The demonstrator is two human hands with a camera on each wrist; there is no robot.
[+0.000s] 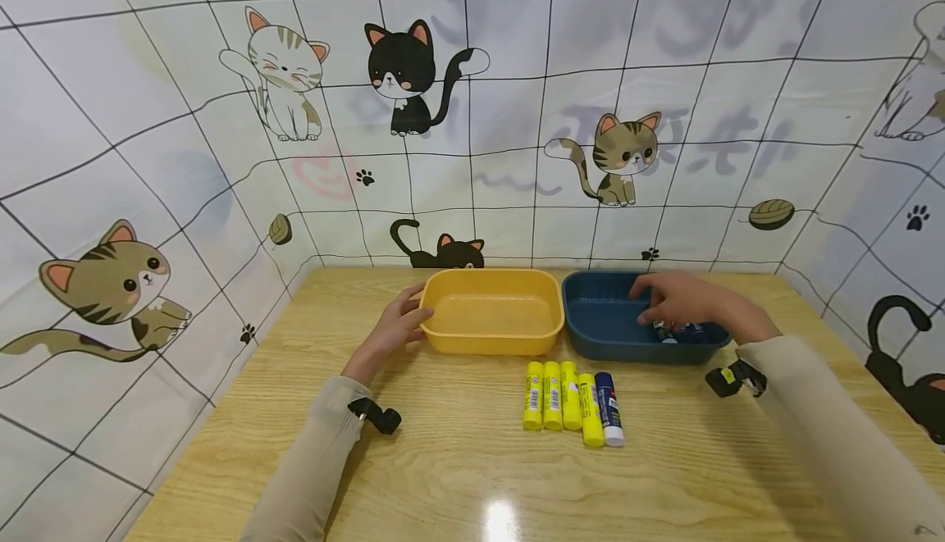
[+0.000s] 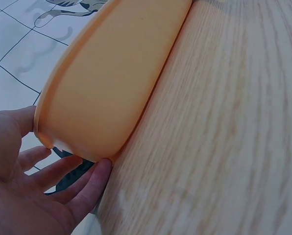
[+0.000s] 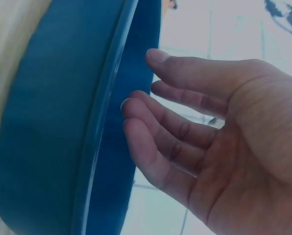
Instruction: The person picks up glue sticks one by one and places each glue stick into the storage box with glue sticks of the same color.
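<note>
The right grip [image 1: 677, 296], fingers parted and holding nothing visible, hung at the blue tray [image 1: 638, 350]; dark tubes [image 1: 696, 333] lay beneath it, partly hidden. The tray's near wall stood between it and four yellow glue sticks [image 1: 552, 396] and a dark blue stick [image 1: 609, 407] on the counter [image 1: 443, 460]. Leftward, the left grip [image 1: 396, 325] held the yellow tray [image 1: 490, 344] at its end.

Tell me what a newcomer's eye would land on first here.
Probably the yellow tray at the back of the table, its left end held by the left hand, and beside it the blue tray, with the right hand over it. Just in front lie five tubes, four yellow and one dark blue. Cartoon cats dot the white backdrop behind.
</note>
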